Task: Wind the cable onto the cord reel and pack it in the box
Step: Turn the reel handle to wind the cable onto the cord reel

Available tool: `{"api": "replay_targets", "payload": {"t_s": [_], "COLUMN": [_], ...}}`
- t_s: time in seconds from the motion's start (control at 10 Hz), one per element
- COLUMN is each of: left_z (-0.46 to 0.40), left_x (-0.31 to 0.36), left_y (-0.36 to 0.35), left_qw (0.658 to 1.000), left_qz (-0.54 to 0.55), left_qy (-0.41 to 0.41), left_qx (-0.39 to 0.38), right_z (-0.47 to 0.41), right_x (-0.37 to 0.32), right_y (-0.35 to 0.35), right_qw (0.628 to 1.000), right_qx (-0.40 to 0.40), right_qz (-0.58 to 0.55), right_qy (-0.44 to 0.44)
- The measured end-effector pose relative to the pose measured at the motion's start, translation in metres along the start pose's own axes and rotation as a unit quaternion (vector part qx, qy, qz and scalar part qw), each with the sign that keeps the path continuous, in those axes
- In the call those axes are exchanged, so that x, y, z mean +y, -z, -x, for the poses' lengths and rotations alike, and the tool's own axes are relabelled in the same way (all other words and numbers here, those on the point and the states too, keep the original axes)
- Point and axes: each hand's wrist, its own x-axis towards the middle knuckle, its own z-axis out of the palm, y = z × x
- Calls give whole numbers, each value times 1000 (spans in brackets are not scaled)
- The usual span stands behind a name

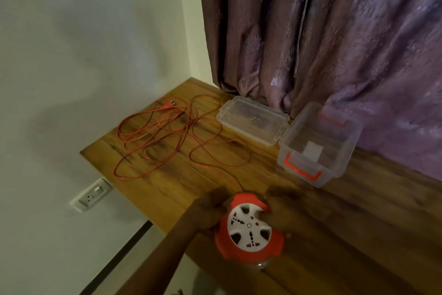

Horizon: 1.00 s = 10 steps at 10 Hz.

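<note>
My left hand [210,206] and right hand [278,206] flank red-and-white cord reel [248,225] at near table [358,235] edge; both blurred, grip closure cannot tell. Orange cable [167,134] unwound, loose loops across table, one strand running to reel. Clear box [318,146] open near curtain [334,31], lid [251,120] just beside it.

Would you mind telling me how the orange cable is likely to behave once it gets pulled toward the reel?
The cable lies in loose, overlapping loops, so it is probably floppy and may snag. It looks thin, so likely light and easily dragged across the table.
</note>
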Motion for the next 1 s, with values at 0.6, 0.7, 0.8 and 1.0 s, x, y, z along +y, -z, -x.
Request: {"api": "replay_targets", "payload": {"t_s": [0.6, 0.7, 0.8, 1.0], "left_z": [35, 48, 57, 54], "left_x": [-18, -18, -19, -21], "left_y": [-9, -16, -26, -49], "left_qw": [950, 934, 913, 872], "left_qz": [190, 180, 195, 194], "left_qy": [-194, -231, -264, -285], "left_qx": [152, 205, 244, 347], "right_z": [20, 45, 63, 77], "right_x": [18, 11, 4, -15], "right_y": [-18, -24, -39, -72], "right_qw": [916, 901, 886, 820], "right_qx": [353, 388, 421, 525], "right_qz": [-24, 3, 37, 173], "right_qy": [189, 197, 190, 150]}}
